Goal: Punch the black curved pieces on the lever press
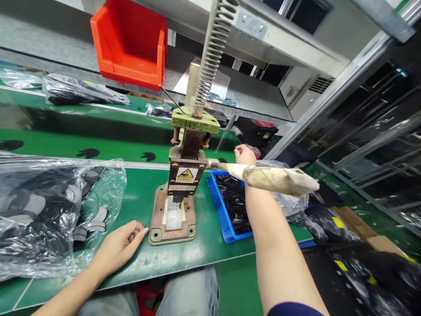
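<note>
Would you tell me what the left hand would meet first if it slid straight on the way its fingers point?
Probably the rusty base plate of the hand press; the left hand points right at its near-left corner, close by on the green table.

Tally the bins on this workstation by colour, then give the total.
Red bin: 1
Blue bin: 1
Total: 2
</note>
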A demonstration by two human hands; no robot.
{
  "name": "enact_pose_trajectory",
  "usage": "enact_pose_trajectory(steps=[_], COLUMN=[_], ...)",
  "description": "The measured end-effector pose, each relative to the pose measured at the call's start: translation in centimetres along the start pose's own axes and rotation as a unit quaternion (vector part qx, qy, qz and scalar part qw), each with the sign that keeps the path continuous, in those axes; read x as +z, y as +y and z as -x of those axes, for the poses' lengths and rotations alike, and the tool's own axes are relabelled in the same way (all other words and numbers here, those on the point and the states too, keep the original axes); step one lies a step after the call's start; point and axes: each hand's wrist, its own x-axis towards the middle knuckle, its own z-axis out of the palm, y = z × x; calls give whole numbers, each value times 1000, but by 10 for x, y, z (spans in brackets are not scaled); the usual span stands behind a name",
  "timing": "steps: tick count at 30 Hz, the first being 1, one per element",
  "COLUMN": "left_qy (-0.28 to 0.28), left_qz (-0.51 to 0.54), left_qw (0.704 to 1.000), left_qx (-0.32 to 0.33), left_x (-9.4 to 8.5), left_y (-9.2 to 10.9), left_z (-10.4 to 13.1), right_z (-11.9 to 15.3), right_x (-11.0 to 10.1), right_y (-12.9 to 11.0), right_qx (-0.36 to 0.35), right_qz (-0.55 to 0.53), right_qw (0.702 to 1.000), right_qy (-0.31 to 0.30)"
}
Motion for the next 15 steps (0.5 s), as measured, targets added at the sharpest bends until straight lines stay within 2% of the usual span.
enact_pose_trajectory(steps=[3,9,12,15], left_qy=[1,-11,-11,12], left_qz=[-1,2,17,19], left_qw=[1000,1000,1000,1000], left_qx=[3,0,1,0], left_x=[0,-1,-4,-10], left_y=[0,2,8,22], left_z=[0,0,-4,-2], right_z=[28,131,169,189], right_x=[1,22,25,15], right_y=[20,44,44,30], right_qx=[-20,-85,-93,-97], right_qz=[2,13,34,50], right_qw=[997,963,958,964], right_qy=[-73,-256,-271,-243])
